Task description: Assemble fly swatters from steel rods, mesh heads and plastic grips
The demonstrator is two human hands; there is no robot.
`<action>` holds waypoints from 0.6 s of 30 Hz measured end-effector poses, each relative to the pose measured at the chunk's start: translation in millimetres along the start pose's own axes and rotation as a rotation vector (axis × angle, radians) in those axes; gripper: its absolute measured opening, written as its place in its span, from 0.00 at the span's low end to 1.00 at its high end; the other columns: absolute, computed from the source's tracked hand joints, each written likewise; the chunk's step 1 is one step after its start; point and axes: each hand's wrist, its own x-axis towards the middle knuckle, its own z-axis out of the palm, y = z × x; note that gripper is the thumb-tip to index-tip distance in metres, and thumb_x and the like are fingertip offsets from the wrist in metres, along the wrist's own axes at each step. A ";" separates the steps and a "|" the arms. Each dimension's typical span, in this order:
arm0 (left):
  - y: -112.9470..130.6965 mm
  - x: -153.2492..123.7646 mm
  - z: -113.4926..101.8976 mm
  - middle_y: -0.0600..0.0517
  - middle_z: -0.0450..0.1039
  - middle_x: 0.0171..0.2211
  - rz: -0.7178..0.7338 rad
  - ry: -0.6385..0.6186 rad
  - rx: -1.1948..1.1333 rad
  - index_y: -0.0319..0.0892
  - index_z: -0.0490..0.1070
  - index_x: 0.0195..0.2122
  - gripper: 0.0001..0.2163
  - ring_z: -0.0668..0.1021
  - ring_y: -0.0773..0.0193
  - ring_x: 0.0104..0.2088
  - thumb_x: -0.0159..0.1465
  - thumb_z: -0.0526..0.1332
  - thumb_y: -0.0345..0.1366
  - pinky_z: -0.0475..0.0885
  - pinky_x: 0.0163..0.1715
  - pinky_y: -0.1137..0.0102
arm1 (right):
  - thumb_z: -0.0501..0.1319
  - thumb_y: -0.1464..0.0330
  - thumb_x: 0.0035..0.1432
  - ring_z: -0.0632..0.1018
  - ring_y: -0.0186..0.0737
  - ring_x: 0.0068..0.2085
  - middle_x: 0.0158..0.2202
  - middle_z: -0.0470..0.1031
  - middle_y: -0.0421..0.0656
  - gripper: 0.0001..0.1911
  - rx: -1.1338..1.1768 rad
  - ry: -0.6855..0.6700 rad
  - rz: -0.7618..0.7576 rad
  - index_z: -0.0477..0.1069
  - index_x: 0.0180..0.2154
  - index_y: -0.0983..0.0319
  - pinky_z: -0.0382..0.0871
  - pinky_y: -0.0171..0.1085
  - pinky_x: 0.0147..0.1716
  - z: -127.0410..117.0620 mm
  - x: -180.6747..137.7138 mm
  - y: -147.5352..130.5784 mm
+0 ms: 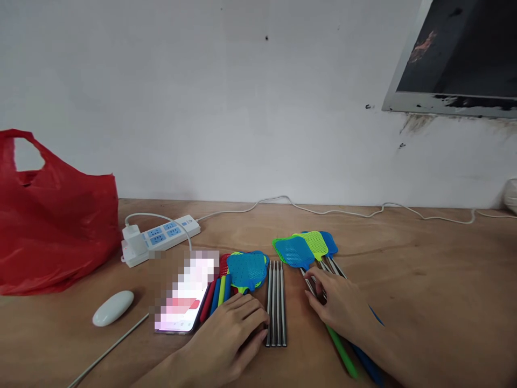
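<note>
My left hand (232,337) rests low over a group of fly swatters, its fingers loosely bent and its fingertips beside the left edge of several metal rods (276,304). Those rods lie side by side, pointing away from me. Blue and yellow-green mesh swatter heads (247,269) lie stacked just beyond this hand, with red, blue and yellow handles (221,291) to their left. My right hand (343,304) is over the shafts of a second group, thumb and forefinger apart around them. This group shows a blue swatter head (294,253), a yellow-green swatter head (315,243) and a green handle (341,353).
A lit phone (183,296) lies left of the swatters. Farther left are a white computer mouse (113,308), a white power strip (161,237) with a plugged-in charger and a red plastic bag (60,231). A white cable (335,212) runs along the wall.
</note>
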 end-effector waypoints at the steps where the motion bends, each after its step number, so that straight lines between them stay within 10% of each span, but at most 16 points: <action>1: 0.0 -0.1 -0.1 0.50 0.73 0.38 -0.001 -0.001 0.000 0.44 0.67 0.42 0.06 0.74 0.57 0.39 0.69 0.53 0.28 0.68 0.42 0.63 | 0.58 0.70 0.58 0.74 0.40 0.25 0.25 0.72 0.37 0.05 -0.003 0.013 -0.001 0.68 0.38 0.56 0.53 0.36 0.24 -0.3 0.1 -0.7; 18: -0.5 -1.9 0.0 0.51 0.74 0.36 0.025 0.049 -0.003 0.45 0.67 0.40 0.06 0.74 0.59 0.37 0.69 0.53 0.28 0.68 0.39 0.67 | 0.60 0.70 0.53 0.73 0.43 0.24 0.22 0.73 0.38 0.03 -0.047 -0.010 0.219 0.66 0.30 0.57 0.47 0.36 0.24 -4.6 5.5 11.7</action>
